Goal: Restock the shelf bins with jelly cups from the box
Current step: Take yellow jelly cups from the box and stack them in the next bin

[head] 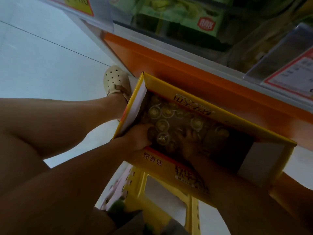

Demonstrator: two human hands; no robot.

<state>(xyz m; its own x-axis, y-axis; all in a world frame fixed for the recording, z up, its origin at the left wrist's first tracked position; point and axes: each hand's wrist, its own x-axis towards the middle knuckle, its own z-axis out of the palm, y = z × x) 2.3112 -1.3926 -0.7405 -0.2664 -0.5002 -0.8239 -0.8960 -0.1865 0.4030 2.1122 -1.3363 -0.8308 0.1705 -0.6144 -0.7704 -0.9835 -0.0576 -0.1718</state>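
Note:
An open yellow cardboard box [179, 173] rests on a yellow plastic stool [169, 206] against the shelf base. Inside it lie several clear jelly cups [163, 124] with yellowish filling. Both of my hands reach down into the box. My left hand [138, 136] sits at the box's near-left corner, its fingers curled around jelly cups. My right hand [189, 143] lies deeper in the shadowed middle, fingers spread over the cups; whether it holds any is unclear. Clear shelf bins [271, 53] are above the box at the top right.
The orange shelf base [194, 72] runs diagonally behind the box. A green packaged product [183, 16] sits on the shelf above, with price tags [291, 73] on the edge. My leg and a beige perforated shoe [116, 80] stand on the pale floor at left.

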